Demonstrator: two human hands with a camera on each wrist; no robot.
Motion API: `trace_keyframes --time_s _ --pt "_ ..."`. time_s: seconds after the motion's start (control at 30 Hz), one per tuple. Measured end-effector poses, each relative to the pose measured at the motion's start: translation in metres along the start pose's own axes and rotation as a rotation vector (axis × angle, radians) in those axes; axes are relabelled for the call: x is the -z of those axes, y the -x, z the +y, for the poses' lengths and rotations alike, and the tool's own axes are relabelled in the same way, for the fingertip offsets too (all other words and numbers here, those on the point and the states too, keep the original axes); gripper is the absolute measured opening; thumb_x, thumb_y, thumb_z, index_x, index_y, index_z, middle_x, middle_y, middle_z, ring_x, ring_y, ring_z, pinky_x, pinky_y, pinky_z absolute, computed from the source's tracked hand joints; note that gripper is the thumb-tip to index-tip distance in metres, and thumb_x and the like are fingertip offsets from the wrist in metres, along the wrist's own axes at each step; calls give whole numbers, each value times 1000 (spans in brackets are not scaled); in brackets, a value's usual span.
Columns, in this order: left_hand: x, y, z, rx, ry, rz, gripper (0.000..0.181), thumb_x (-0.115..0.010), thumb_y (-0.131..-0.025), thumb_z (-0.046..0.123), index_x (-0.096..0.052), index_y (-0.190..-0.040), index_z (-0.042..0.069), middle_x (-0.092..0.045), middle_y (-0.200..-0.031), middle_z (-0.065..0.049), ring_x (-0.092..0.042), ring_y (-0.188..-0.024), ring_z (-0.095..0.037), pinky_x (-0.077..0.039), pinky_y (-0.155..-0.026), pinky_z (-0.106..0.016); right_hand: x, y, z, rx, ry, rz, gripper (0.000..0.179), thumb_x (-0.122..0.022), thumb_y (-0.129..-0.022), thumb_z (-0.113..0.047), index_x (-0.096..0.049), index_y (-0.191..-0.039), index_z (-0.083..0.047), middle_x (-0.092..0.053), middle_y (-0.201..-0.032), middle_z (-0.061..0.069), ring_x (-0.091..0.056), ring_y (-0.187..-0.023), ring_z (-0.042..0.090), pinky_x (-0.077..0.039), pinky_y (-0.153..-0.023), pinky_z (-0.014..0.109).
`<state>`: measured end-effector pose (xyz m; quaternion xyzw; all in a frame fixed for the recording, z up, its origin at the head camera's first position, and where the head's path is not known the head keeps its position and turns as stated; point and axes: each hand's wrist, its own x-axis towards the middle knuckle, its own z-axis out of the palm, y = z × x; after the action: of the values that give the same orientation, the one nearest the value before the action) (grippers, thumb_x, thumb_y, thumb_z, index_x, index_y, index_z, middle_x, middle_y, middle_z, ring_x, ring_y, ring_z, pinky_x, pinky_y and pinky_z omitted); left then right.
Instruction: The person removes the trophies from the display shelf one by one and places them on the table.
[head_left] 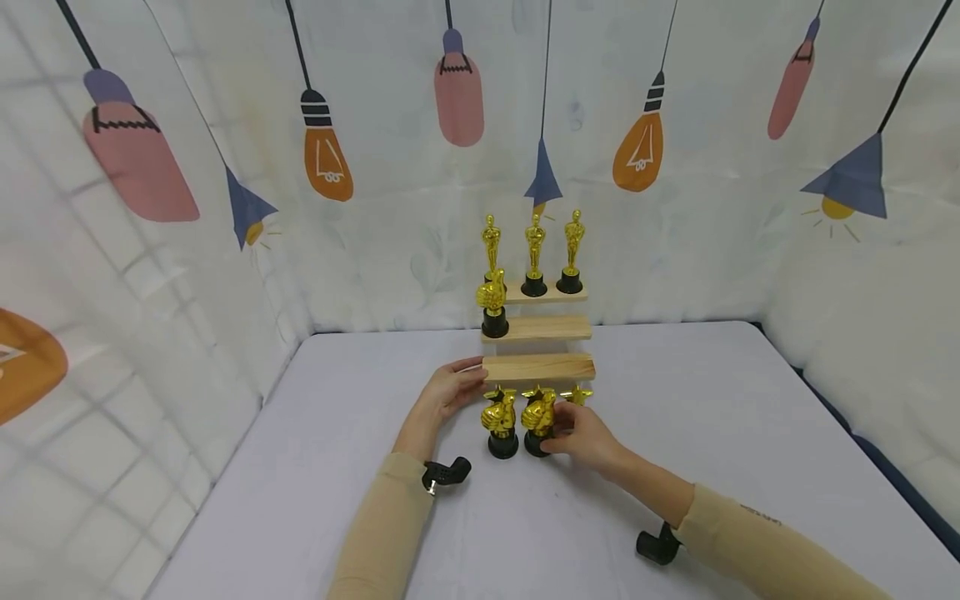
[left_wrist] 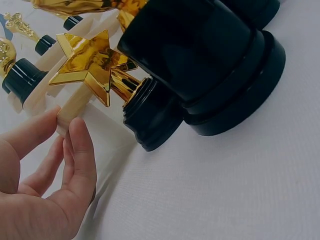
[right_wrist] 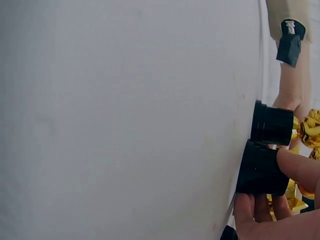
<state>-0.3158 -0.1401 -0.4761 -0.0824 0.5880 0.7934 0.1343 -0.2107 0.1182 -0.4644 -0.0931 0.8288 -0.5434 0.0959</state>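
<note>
My left hand pinches the left end of the lowest wooden step of a small tiered stand, thumb and fingers on either side of the board in the left wrist view. My right hand grips the black base of a gold thumbs-up trophy in front of the stand. To its left stands a matching thumbs-up trophy. Gold star trophies sit behind these two, one star large in the left wrist view; another star shows beside my right fingers, its base hidden.
Three gold statuette trophies stand on the top step. One thumbs-up trophy is at the left end of the middle step. A white cloth covers the table; a lamp-printed curtain hangs behind.
</note>
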Motion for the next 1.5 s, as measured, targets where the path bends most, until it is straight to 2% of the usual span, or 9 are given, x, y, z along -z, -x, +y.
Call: trace_keyframes --time_s 0.33,0.6,0.8,1.03,1.27,1.5 --pt "1 2 -4 4 -4 3 48 -69 -97 -1 -56 -143 -3 -58 -138 -25 -69 -99 -21 -59 -86 -31 3 -1 2 36 33 -22 44 -85 -77 5 -64 -115 4 -67 -105 7 -63 -98 23 -53 -91 43" --pt "1 3 -4 5 15 6 49 -69 -97 -2 -54 -144 -4 -59 -137 -26 -69 -94 -19 -59 -83 -30 8 2 1 6 37 -20 65 -84 -75 8 -56 -133 11 -66 -116 13 -62 -109 31 -53 -97 45" --pt "0 2 -4 9 14 7 49 -69 -97 -2 -55 -144 -3 -59 -136 -25 -69 -95 -20 -60 -82 -29 20 7 -2 4 72 -51 56 -84 -79 4 -60 -130 5 -66 -116 10 -62 -111 30 -52 -99 46" --pt "0 0 -1 7 13 12 48 -69 -96 -3 -57 -143 -2 -60 -136 -23 -70 -95 -20 -60 -81 -30 36 14 -9 43 112 -78 49 -82 -84 -2 -60 -127 6 -64 -120 16 -62 -110 31 -53 -96 47" --pt "-2 1 1 5 9 12 49 -69 -96 -3 -56 -143 -3 -58 -137 -24 -69 -96 -20 -60 -83 -31 50 19 -13 68 140 -99 44 -81 -88 -6 -61 -124 8 -65 -114 17 -61 -100 24 -53 -87 39" --pt "0 0 0 6 -6 15 49 -70 -96 -2 -56 -143 -2 -59 -137 -24 -70 -97 -21 -60 -83 -31 60 22 -20 102 155 -120 36 -80 -89 -9 -65 -119 5 -67 -110 14 -62 -98 21 -53 -84 36"
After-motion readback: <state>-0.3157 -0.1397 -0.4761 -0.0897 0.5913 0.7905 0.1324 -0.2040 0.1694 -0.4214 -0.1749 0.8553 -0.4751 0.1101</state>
